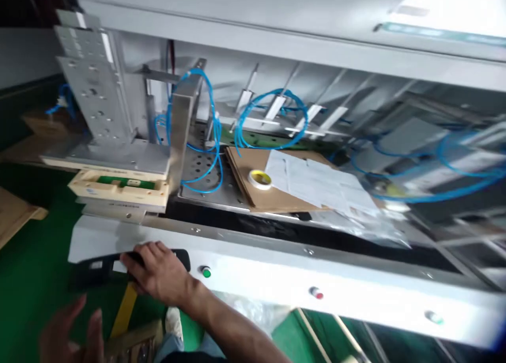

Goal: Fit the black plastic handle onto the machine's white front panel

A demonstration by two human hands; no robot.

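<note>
The bench (pixel 253 260) runs across in front of me, its white front edge between me and everything on top. At its left end stands the press (pixel 93 97), its plate hanging close over the cream nest and leaving little room above it. The cardboard (pixel 242 168) lies flat on the bench, well apart from the nest; it seems put there just to be out of the way. A steel post (pixel 181 136) rises just right of the nest and blocks a straight path from that side. White sheets (pixel 316 181) spread over the cardboard, and a blue hose (pixel 219 131) loops beside the post.

The nest (pixel 130 194) sits under the plate, facing me. Below it, by the bench's front, is the long black part (pixel 106 268). My right hand (pixel 154 271) is closed around its middle, thumb on the near side, probably so both ends balance. My left hand (pixel 73 331) is blurred low at the left, fingers apart, with nothing visible in it.

The tape (pixel 260 179) rests on the cardboard, maybe as a weight near the sheets. Smallest are the green button (pixel 206 272), just right of the part, and the red button (pixel 317 293) further along.
</note>
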